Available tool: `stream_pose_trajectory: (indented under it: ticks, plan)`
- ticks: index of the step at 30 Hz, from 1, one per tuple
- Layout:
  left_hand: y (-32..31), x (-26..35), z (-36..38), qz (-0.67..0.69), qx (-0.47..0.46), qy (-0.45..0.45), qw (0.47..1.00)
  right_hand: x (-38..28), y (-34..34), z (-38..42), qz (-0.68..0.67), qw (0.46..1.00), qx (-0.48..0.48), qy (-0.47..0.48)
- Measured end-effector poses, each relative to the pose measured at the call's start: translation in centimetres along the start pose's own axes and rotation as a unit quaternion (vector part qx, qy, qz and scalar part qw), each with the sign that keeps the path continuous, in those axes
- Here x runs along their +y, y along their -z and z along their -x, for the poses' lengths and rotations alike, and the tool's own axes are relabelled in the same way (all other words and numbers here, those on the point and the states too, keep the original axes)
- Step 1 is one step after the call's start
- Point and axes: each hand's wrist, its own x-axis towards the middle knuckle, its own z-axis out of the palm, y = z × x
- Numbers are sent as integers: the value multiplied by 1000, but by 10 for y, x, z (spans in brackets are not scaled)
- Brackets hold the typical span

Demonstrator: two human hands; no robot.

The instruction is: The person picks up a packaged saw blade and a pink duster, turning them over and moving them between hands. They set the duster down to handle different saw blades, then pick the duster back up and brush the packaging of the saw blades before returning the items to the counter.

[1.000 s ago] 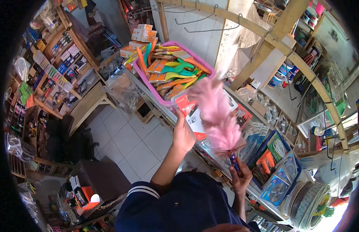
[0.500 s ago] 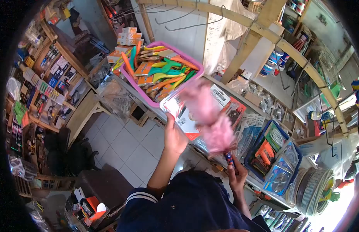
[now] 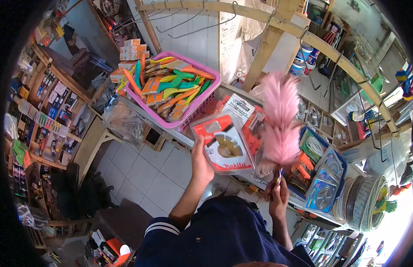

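Note:
My left hand [image 3: 202, 163] grips the lower left edge of a Makita saw blade pack [image 3: 225, 144], a red and white card under clear plastic with a round blade inside. The pack is tilted in front of the counter. In my right hand [image 3: 277, 196] is the dark handle of a pink feather duster [image 3: 281, 118], held upright with its feathers to the right of the pack, apart from it. Behind the pack lies a white tile nippers package [image 3: 240, 107], beside red packages partly covered by the duster.
A pink basket [image 3: 187, 115] of paintbrushes stands on the counter to the left. To the right are a blue tray [image 3: 344, 171] of blade packs and cable coils [image 3: 361, 202]. Metal hooks [image 3: 202, 22] hang from a wooden beam [image 3: 331, 49] above the counter.
The duster has moved off the pack to the right and is no longer blurred. The pack's front is now uncovered and turned towards me. My view has shifted slightly to the right.

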Motion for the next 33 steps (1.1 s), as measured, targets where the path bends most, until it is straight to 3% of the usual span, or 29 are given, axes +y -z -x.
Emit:
stream_pose_trajectory:
  ticks: [1,4,8,9,11,12,14,15,17,19,21,23,26,28,31,33]
  plan:
    - [-6,-6,8,-36,21,-38,998,-11,-9,-4,-5,1000,18,-14]
    - [-6,-27,26,-38,-6,-32,999,-10,-23,-13,-41,998,32,-26]
    - [-11,-45,43,-25,-23,-33,999,18,-12,-12,-44,998,-47,27]
    - [-7,-48,45,-50,-16,-32,998,15,-14,-11,-98,991,-88,3]
    - [5,-55,45,-104,-9,-21,994,-2,-30,-9,-42,995,-78,-36]
    - [10,-56,47,-156,-45,-60,985,-8,-38,-9,-13,996,-71,-58]
    - [17,-57,51,-248,-120,-135,952,-3,-45,-9,51,996,-74,-13]
    - [21,-55,50,-233,-174,-135,947,-4,-48,-8,74,994,-81,-9]
    - [53,-71,52,-137,-247,-19,959,-10,-58,-10,122,986,-106,29]
    - [38,-47,44,-149,-370,4,917,-22,-69,-10,167,972,-142,86]
    - [29,-33,43,-141,-413,18,900,-29,-77,-9,189,958,-178,123]
    - [27,-31,47,-110,-382,47,916,-34,-81,-6,141,963,-219,69]
    - [26,-24,42,-68,-349,70,932,-26,-80,2,-16,982,-188,20]
    - [27,-15,32,-3,-307,68,949,-24,-67,8,29,990,-137,34]
    - [21,4,16,110,-240,74,962,-3,-37,16,-11,994,-99,-49]
    - [12,14,5,152,-211,104,960,-12,-33,18,66,988,-80,-116]
